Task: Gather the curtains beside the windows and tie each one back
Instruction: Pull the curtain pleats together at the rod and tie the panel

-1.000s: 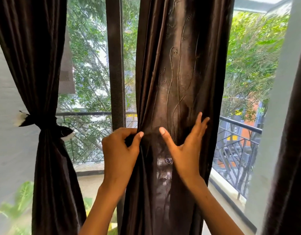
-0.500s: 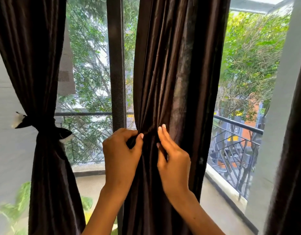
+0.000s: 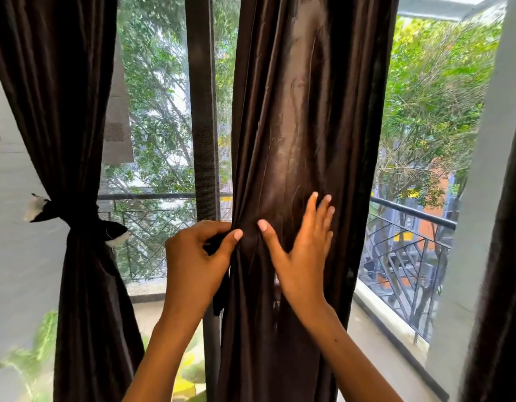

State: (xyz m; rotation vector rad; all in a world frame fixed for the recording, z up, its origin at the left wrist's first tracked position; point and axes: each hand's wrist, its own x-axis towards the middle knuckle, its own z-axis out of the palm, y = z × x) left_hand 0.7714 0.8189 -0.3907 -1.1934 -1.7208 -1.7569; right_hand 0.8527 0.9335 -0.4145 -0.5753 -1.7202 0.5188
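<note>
A dark brown middle curtain (image 3: 303, 117) hangs straight down in front of me. My left hand (image 3: 197, 262) pinches its gathered left folds, along with a dark strip of fabric (image 3: 220, 294) that dangles below the fist. My right hand (image 3: 304, 250) lies flat on the curtain's front with fingers straight and spread, thumb pointing toward the left hand. At the left, another brown curtain (image 3: 62, 97) is cinched by a black tie-back (image 3: 73, 216) with white ends.
A dark window frame post (image 3: 203, 117) stands between the two curtains. Outside are a balcony railing (image 3: 410, 210), trees and a building. A white wall pillar (image 3: 477, 198) and part of a third dark curtain (image 3: 506, 271) fill the right edge.
My right hand has moved from next to the left hand out to the right and opened flat on the curtain, spreading the fabric. The left hand keeps its pinch.
</note>
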